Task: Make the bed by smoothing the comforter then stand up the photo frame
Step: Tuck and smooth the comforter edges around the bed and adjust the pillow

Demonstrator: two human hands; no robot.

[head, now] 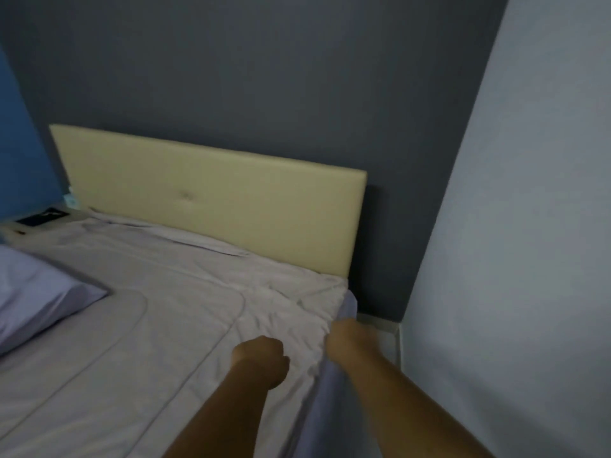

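A dark grey wall [264, 77] stands behind the bed and a paler wall [529, 226] runs close along its right side, leaving only a narrow gap beside the mattress. The pale comforter [148, 309] covers the bed up to the cream headboard [215, 193]. It lies flat on the left and is creased toward the near right corner, where its edge hangs over a lilac sheet [330, 408]. A lilac pillow [39, 299] lies at the left edge. The left hand [261, 355] is curled in a fist on the comforter, gripping creased cloth just inside the edge. The right hand [344, 337] grips that edge itself, its fingers hidden in the fold. On the bedside table [13, 231], well apart from both hands, lies a dark flat rectangle [43, 218], too blurred to identify.
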